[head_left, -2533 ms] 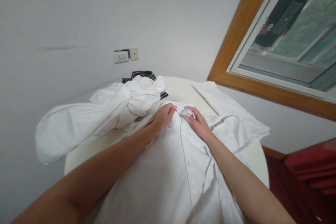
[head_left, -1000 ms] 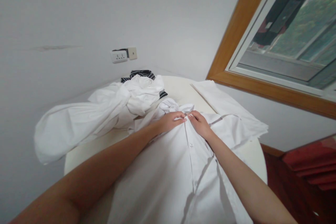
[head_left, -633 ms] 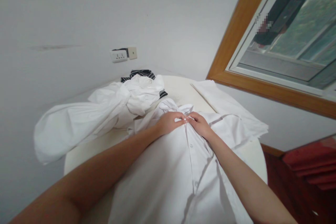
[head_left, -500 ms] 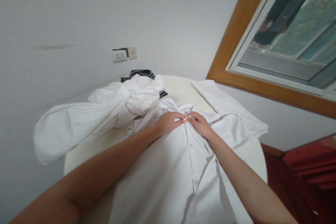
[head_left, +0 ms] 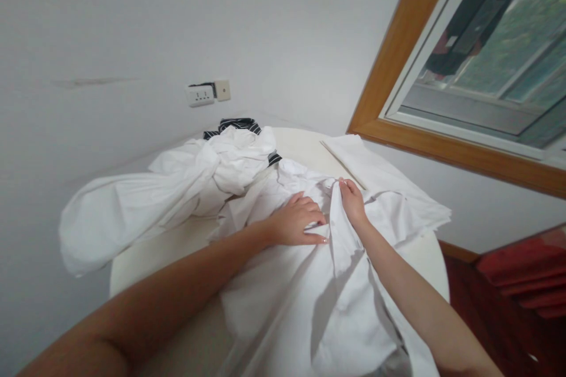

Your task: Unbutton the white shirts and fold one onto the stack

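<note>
A white button-up shirt [head_left: 283,300] lies spread over the table in front of me, its collar end pointing away and its front parted. My right hand [head_left: 352,200] pinches the shirt's front edge near the collar and lifts it, so the strip of cloth hangs down in folds. Over the opposite front panel lies my left hand [head_left: 300,221], palm down, fingers bent a little and thumb apart from them. It touches the cloth beside the opening. The buttons are hidden in the folds.
A round white table [head_left: 177,253] carries the clothes. Left of the shirt lies a crumpled white garment [head_left: 177,182], with black striped cloth [head_left: 239,124] behind it. Folded white cloth [head_left: 380,162] lies right. A wall socket [head_left: 200,95] and a wood-framed window [head_left: 460,141] stand beyond.
My hands were together at the shirt's buttoned front below the collar. They have parted: left moved down with its fingers loosened, right went up and right with the front edge. The front has opened.
</note>
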Demonstrator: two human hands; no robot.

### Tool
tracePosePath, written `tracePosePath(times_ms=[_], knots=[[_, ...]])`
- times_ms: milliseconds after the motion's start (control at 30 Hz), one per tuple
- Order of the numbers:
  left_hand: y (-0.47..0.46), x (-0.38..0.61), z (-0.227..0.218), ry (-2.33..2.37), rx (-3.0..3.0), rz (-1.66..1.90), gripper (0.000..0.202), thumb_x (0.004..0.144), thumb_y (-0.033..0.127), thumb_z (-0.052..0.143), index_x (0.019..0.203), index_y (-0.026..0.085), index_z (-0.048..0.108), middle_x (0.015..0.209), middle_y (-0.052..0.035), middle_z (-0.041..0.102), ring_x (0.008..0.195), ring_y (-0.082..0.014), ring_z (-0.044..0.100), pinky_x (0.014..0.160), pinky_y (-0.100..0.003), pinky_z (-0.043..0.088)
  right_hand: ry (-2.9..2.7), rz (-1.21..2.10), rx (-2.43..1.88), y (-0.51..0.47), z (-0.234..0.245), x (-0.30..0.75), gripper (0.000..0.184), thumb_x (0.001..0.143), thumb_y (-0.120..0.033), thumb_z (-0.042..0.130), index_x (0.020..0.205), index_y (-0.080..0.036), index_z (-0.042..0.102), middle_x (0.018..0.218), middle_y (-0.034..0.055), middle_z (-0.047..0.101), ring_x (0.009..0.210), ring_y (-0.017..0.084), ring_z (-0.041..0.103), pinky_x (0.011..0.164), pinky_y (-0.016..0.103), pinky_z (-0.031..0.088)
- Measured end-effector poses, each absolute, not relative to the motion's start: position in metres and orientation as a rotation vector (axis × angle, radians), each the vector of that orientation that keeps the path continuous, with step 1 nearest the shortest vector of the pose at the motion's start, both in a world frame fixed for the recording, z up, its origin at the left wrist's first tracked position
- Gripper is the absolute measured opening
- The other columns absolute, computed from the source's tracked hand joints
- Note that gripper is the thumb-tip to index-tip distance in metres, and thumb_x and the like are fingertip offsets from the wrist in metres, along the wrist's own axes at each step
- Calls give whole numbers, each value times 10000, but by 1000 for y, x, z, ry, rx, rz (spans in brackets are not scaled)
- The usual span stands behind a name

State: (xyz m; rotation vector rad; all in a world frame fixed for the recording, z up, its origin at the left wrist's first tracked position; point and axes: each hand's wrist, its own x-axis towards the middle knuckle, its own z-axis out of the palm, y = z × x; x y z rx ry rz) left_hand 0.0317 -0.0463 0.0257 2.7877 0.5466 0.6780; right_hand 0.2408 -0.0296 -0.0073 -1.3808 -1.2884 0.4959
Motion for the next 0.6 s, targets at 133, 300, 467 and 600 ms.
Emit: tracePosePath(times_ms=[133,300,467,600], knots=[[-43,31,27,454,2813,537,353,824,535,559,989,235,644,907,-46,666,931,-212,550,988,-378,288,-1220,402,-1389,-26,-6,252,357,861,-513,413,669,-213,445,608,-42,391,614,135,392,597,263,349],[-23,24,30,653,2813,661,262,926,341,423,962,249,665,919,-38,688,909,-191,550,926,-354,302,-1453,215,-1357,-30,11,254,287,886,-423,432,745,-207,558,715,10,538,731,180,474,718,314,403],[-11,19,27,953,2929,736,303,901,217,408,1071,246,658,854,-70,658,896,-222,533,869,-403,311,-1822,-158,-1369,-50,34,235,338,822,-194,518,1139,-258,613,1304,93,516,1221,304,373,1022,498,254],[-8,16,27,1188,2961,836,270,845,162,442,994,207,662,871,-95,599,899,-251,506,820,-423,338,-2178,-166,-1294,-62,33,217,604,744,-76,535,1295,-324,517,1454,20,397,1381,309,189,1105,545,74]])
